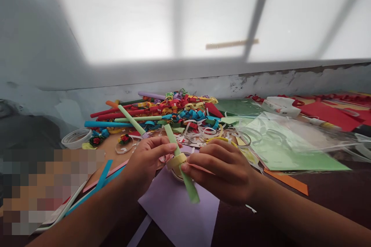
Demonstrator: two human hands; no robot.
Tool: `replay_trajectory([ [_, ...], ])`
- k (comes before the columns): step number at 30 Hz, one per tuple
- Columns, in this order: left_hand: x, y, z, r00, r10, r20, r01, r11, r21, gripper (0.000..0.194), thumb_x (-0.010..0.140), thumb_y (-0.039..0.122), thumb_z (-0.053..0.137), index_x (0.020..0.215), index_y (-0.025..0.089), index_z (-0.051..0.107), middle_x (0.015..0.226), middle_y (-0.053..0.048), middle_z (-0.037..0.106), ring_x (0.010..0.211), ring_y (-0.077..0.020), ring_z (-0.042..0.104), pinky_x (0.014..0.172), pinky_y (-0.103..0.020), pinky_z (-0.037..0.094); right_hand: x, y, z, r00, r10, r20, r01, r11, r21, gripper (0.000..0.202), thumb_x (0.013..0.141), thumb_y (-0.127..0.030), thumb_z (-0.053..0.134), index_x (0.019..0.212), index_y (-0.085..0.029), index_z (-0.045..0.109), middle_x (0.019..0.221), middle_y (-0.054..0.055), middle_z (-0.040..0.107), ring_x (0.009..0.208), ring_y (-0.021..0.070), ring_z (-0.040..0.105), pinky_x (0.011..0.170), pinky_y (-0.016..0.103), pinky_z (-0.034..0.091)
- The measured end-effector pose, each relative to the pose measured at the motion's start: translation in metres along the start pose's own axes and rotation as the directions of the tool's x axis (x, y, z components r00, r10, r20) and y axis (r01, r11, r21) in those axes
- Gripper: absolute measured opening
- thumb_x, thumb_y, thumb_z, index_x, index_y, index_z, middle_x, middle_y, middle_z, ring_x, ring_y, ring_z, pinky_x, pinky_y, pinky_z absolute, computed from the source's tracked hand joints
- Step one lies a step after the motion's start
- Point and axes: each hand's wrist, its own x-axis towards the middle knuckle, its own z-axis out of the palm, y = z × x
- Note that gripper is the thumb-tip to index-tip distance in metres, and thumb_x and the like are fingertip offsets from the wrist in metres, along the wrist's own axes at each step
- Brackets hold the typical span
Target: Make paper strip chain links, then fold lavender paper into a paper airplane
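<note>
A light green paper strip [189, 187] slants through a pale yellow paper ring [176, 161] above a purple sheet [188, 216]. My left hand [147, 162] pinches the green strip just above the ring, thumb and fingertips together. From the right, my right hand [220, 168] has its fingers curled in and its fingertips closed on the strip at the ring's edge. The strip's lower end hangs free over the purple sheet. Behind the ring, a round roll is partly hidden.
A heap of colourful paper chains [185, 108] lies against the wall, with rolled paper tubes [108, 124] at its left. A white tape roll [77, 137] sits further left. Green sheets in clear plastic [292, 154] and red paper [327, 115] lie right.
</note>
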Motion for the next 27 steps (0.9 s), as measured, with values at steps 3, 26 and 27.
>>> replay_trajectory([
  [3,-0.002,-0.001,0.002,0.999,-0.002,0.035,0.002,1.0,0.003,0.026,0.064,0.034,0.082,0.056,0.016,0.064,0.063,-0.001,0.061,0.063,-0.013,0.054,0.062,-0.025,0.045,-0.004,0.003,0.004,0.996,0.082,-0.015,-0.081,0.995,0.061,0.015,0.097,-0.008,0.058,0.089,-0.013,0.07,0.082,0.005,0.074,0.071,0.0145,0.063,0.062,0.029,0.05],
  [26,-0.003,-0.005,0.004,0.996,0.044,-0.079,-0.047,0.998,-0.032,0.025,0.065,0.029,0.086,0.058,0.016,0.067,0.059,0.002,0.062,0.056,-0.0095,0.056,0.056,-0.022,0.046,-0.002,-0.001,0.005,0.999,0.007,0.048,-0.009,0.999,0.041,0.014,0.096,-0.009,0.06,0.103,-0.012,0.071,0.105,0.004,0.079,0.095,0.0186,0.073,0.087,0.034,0.055],
  [27,-0.003,-0.006,0.004,0.995,0.057,-0.076,-0.06,0.998,-0.029,0.021,0.066,0.029,0.087,0.065,0.017,0.07,0.062,0.001,0.066,0.058,-0.0102,0.059,0.058,-0.022,0.047,-0.003,-0.001,0.006,0.999,0.03,0.027,-0.032,0.998,0.063,0.013,0.098,-0.011,0.058,0.102,-0.014,0.07,0.101,0.002,0.08,0.093,0.0179,0.072,0.084,0.034,0.053],
])
